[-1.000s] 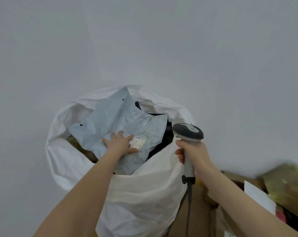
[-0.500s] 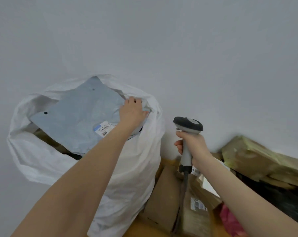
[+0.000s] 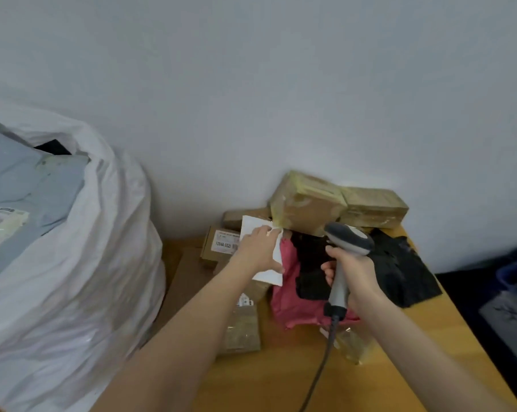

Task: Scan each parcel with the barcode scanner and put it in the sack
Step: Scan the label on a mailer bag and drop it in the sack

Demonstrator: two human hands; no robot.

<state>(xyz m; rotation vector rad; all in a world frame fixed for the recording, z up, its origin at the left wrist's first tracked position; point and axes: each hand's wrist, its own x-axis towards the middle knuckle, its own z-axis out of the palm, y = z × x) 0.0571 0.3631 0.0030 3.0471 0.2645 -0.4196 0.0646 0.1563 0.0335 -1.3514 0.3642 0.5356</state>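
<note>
1. Sack (image 3: 82, 263), white and very full, stands at the left of the bench (image 3: 281, 382); grey mailers already lie in its mouth, so a new parcel could slide off the top.
2. Parcels are piled at the wall end of the bench: taped brown boxes (image 3: 310, 203), a black bag (image 3: 400, 266), a pink bag (image 3: 293, 295) and a small labelled carton (image 3: 221, 242). If one is pulled from under the boxes, I think the pile may tip.
3. The left hand (image 3: 258, 251) lies with spread fingers on a white parcel (image 3: 260, 230) which is partly under the boxes. It presses the parcel but does not close around it.
4. The right hand (image 3: 352, 272) is closed around the handle of the barcode scanner (image 3: 348, 242), held over the bags. Its cable (image 3: 319, 373) runs across the bench and could catch on a parcel.
5. No barcode shows on the white parcel, so a scan may miss.
</note>
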